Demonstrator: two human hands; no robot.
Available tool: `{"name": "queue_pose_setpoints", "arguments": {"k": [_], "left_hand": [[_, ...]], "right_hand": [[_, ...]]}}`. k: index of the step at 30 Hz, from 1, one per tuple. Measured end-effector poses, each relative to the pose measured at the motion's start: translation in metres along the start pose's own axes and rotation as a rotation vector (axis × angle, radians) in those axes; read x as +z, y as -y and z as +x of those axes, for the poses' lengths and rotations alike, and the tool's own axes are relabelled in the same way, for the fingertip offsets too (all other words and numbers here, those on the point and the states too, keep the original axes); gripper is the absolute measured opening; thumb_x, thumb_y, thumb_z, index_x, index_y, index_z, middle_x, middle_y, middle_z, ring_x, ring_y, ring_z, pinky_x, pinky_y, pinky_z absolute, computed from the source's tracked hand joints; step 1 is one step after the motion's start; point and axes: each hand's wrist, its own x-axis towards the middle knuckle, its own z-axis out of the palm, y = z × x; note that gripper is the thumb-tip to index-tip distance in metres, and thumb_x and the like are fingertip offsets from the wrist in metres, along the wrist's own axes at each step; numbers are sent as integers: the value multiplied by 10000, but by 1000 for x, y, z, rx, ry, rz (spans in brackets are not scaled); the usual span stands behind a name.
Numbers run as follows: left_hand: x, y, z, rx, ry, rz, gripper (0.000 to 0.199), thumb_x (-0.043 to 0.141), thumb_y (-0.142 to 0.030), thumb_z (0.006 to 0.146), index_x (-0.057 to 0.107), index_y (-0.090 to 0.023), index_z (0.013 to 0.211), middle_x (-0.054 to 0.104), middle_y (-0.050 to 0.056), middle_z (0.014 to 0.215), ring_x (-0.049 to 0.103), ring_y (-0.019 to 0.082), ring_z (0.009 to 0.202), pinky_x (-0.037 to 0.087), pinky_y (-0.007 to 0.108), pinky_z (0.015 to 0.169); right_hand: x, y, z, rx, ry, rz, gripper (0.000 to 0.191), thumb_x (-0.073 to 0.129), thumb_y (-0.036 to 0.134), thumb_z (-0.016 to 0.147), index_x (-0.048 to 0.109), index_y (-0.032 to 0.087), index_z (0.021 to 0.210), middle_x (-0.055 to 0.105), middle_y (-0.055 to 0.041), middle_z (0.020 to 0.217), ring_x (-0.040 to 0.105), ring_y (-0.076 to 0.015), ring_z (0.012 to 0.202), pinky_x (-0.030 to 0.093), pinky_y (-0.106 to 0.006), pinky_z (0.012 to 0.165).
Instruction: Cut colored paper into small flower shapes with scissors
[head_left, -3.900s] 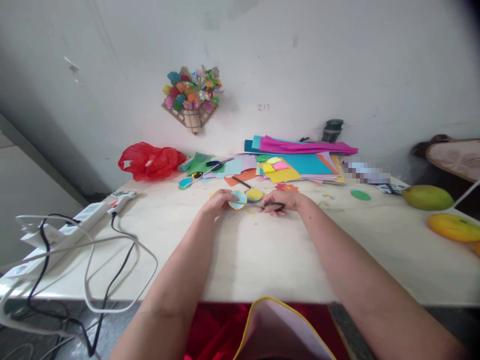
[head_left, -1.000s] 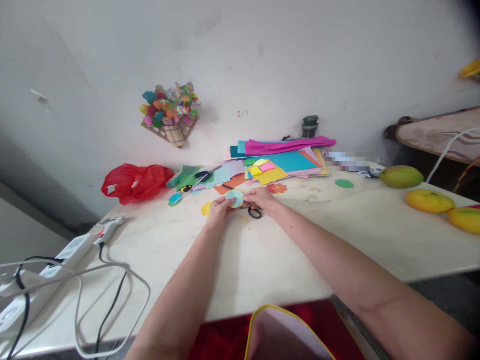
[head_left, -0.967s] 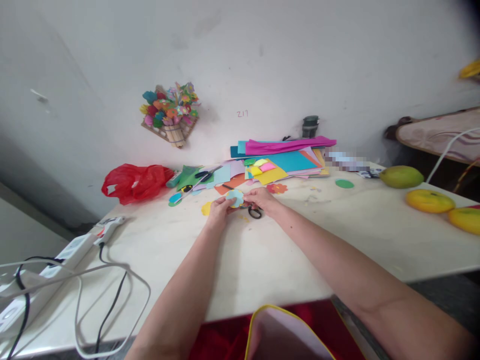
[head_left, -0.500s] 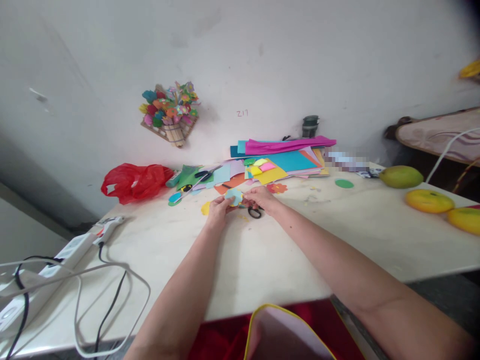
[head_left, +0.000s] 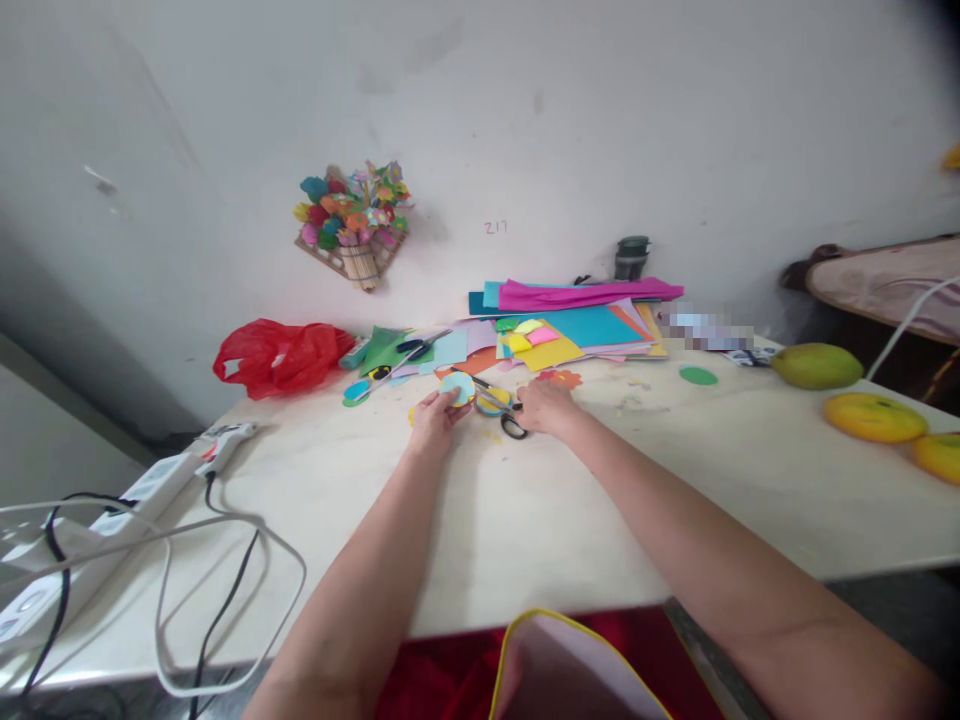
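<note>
My left hand (head_left: 433, 420) pinches a round light-blue paper piece (head_left: 458, 388) with yellow showing at its edge, thumb on top. Black-handled scissors (head_left: 514, 426) lie with their blades pointing away to the left, across a yellow and blue round paper piece (head_left: 495, 402). Curled fingers of my right hand (head_left: 549, 406) are closed at one handle of these scissors; the fingertips are partly hidden. Behind that hand lies an orange paper flower (head_left: 564, 379). A bit of yellow paper (head_left: 412, 415) shows beside my left hand.
Coloured paper sheets (head_left: 592, 328) and a second pair of scissors (head_left: 416, 347) lie at the back. A red plastic bag (head_left: 281, 358) is at left, above a power strip (head_left: 135, 510) with cables. Mangoes (head_left: 874, 415) sit at right. A paper-flower basket (head_left: 360, 262) hangs on the wall.
My right hand has left the light-blue paper and moved right and slightly down to the scissors handle. My left hand keeps the paper. The view has shifted slightly.
</note>
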Motion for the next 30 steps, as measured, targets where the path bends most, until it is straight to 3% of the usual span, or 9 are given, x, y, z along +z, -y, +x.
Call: {"name": "queue_pose_setpoints", "arguments": {"k": [6,11,16,20,25,30], "left_hand": [[-1,-1,1,15,-45,-14,137,675,-120,678,656,-95,812,709,87,791,695,189,711,575,275,654],[-2,-4,1,47,-69,-40,110,672,-125,684,641,-91,784,700,91,783,699,196,710,568,274,661],[-2,-4,1,47,-78,-50,127,682,-135,679,636,-90,787,703,101,814,703,206,736,553,251,642],[-3,-5,2,54,-67,-51,140,685,-148,678,645,-98,803,707,96,829,702,205,774,539,222,619],[-3,-7,3,54,-66,-61,146,678,-148,688,650,-103,825,712,99,821,702,203,767,545,236,635],[-2,-8,1,51,-44,-84,163,682,-146,682,650,-105,836,715,96,827,702,209,780,556,241,645]], "right_hand": [[-7,8,-11,-47,-97,-32,423,551,358,778,667,97,1090,587,-209,1203,519,-335,1137,428,-383,878],[-2,18,-10,-37,17,-17,390,561,330,769,674,96,1060,659,-206,1068,617,-314,998,466,-360,777],[1,13,-4,-18,-13,48,356,589,257,748,676,132,1069,679,-170,1063,624,-295,1011,467,-330,770],[-4,-6,3,60,-33,310,402,684,279,678,684,217,1075,688,-84,1079,632,-247,996,476,-266,708],[-3,-18,10,142,6,827,274,694,204,688,671,146,955,672,-37,652,629,-142,549,375,-186,388],[4,-14,8,-23,92,1302,156,628,156,753,574,136,898,643,-1,615,566,-84,432,337,-156,324]]}}
